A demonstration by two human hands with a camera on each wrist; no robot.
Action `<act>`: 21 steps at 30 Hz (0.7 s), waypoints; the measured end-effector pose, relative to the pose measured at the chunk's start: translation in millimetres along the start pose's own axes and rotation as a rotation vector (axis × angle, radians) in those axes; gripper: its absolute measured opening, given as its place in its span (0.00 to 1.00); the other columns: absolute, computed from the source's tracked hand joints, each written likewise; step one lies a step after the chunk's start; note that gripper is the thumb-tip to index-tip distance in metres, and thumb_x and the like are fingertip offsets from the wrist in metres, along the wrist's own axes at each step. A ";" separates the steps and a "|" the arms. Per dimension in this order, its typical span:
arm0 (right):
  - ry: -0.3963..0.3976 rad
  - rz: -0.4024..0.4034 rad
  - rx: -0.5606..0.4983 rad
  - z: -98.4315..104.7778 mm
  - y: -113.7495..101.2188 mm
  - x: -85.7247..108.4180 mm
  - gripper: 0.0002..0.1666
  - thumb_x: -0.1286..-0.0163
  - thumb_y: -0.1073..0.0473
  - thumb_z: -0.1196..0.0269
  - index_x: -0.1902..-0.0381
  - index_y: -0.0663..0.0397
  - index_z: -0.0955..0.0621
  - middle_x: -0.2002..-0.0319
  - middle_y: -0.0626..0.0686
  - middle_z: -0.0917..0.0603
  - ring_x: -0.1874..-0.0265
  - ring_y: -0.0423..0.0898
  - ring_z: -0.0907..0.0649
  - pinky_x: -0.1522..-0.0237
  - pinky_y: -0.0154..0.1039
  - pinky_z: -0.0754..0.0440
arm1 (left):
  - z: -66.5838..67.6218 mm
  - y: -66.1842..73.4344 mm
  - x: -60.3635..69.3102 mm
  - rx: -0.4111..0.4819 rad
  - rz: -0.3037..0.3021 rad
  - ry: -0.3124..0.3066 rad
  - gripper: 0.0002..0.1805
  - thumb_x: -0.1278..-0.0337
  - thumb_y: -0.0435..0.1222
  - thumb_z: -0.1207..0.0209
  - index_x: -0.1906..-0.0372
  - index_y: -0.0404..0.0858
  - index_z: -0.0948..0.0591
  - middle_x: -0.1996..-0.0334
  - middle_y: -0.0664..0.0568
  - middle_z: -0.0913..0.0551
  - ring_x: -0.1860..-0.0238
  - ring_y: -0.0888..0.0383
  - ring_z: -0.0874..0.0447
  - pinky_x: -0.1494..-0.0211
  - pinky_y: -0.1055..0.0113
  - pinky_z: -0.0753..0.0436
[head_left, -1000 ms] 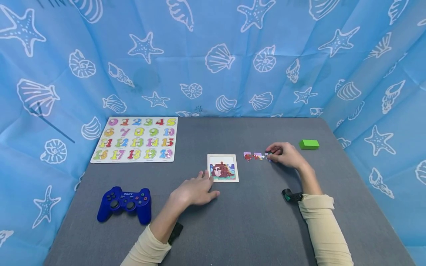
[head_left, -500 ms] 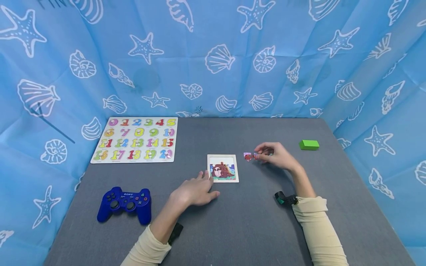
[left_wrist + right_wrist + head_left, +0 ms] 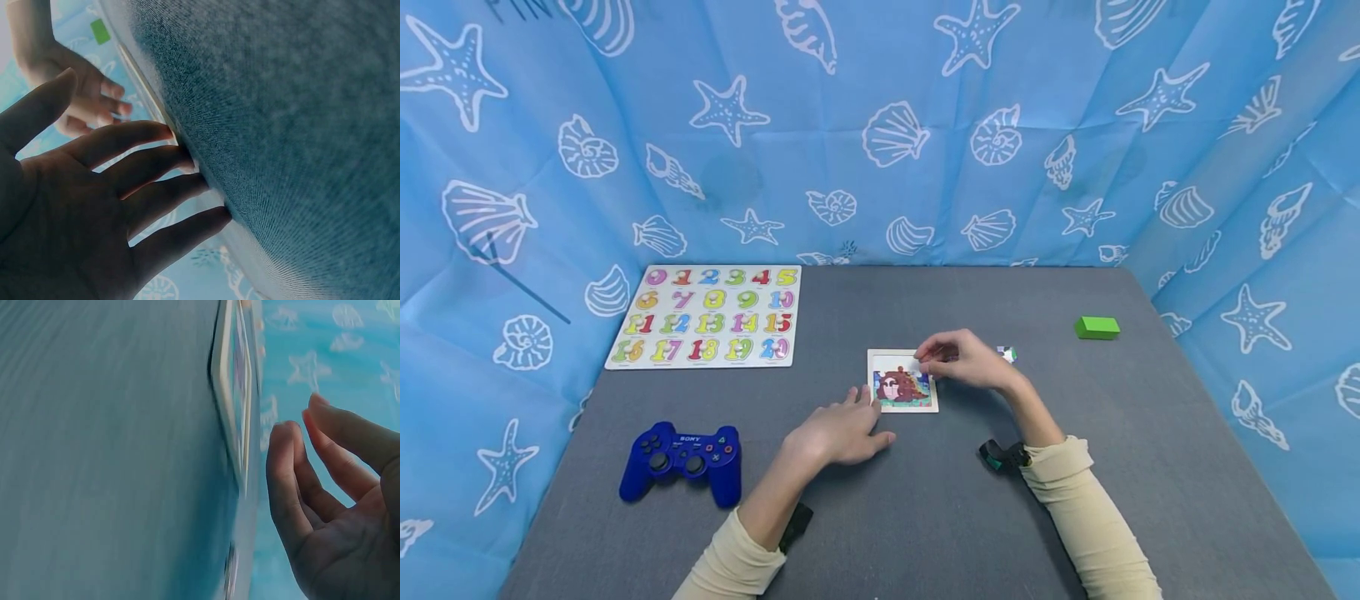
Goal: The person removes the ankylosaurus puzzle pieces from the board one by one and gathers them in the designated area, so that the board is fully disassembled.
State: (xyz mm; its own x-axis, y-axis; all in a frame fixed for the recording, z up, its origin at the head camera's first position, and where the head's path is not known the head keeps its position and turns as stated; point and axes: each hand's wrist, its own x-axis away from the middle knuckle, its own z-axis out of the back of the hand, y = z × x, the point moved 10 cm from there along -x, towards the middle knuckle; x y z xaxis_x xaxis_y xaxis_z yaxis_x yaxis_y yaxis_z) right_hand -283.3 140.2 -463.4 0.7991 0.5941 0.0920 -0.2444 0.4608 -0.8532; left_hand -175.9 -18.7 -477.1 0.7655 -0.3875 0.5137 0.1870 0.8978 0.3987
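A small square jigsaw puzzle lies in a light wooden frame. Its lower part shows a brown-haired figure; a white strip spans the top. My left hand rests with extended fingers at the frame's lower left edge; the left wrist view shows those fingertips against it. Over the frame's upper right corner hovers my right hand, thumb and fingers bent towards each other. In the right wrist view a gap shows between the fingertips, with no piece visible there. One loose puzzle piece lies right of this hand, which hides most of the others.
A number puzzle board lies at the back left of the grey table. Nearer on the left is a blue game controller. A green block sits at the back right. A blue shell-patterned curtain surrounds the table.
My right hand has moved left from the rightmost loose piece, past the others, to the frame's upper right corner. The rightmost piece is uncovered again. My left hand has stayed put.
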 end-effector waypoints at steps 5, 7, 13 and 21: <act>-0.077 0.038 0.059 -25.7 -17.1 -17.9 0.13 0.23 0.65 0.32 0.44 0.64 0.12 0.51 0.60 0.07 0.55 0.47 0.10 0.52 0.38 0.13 | -0.4 0.2 -1.3 -0.009 -0.015 0.005 0.39 0.17 0.56 0.46 0.15 0.38 0.34 0.12 0.39 0.44 0.10 0.42 0.47 0.16 0.32 0.35; -0.098 0.042 0.070 -33.6 -20.1 -24.3 0.13 0.23 0.64 0.32 0.44 0.64 0.12 0.51 0.60 0.07 0.55 0.47 0.11 0.52 0.37 0.14 | -0.4 0.2 -1.3 -0.008 -0.019 0.003 0.39 0.17 0.56 0.46 0.15 0.39 0.34 0.11 0.39 0.44 0.10 0.42 0.48 0.15 0.32 0.35; -0.111 0.019 0.118 -49.8 -21.3 -38.0 0.11 0.23 0.64 0.31 0.49 0.64 0.10 0.62 0.58 0.08 0.68 0.40 0.15 0.61 0.31 0.17 | -0.2 0.2 -0.4 -0.003 -0.021 0.000 0.38 0.17 0.57 0.47 0.15 0.40 0.34 0.11 0.41 0.45 0.10 0.43 0.49 0.14 0.34 0.36; -0.105 -0.035 0.225 -59.8 -25.5 -43.7 0.06 0.26 0.64 0.28 0.55 0.61 0.11 0.68 0.52 0.14 0.73 0.37 0.22 0.66 0.31 0.23 | -1.6 -0.9 -1.6 -0.006 -0.018 -0.005 0.39 0.17 0.58 0.47 0.15 0.41 0.34 0.11 0.40 0.46 0.10 0.42 0.49 0.15 0.33 0.36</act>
State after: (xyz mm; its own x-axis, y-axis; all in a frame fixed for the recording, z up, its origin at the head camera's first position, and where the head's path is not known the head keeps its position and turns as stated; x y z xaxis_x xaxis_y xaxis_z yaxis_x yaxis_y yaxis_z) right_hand -279.1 63.1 -476.3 0.7508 0.6351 0.1817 -0.3435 0.6103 -0.7139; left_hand -176.3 -18.6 -479.5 0.7590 -0.4050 0.5099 0.2047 0.8918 0.4036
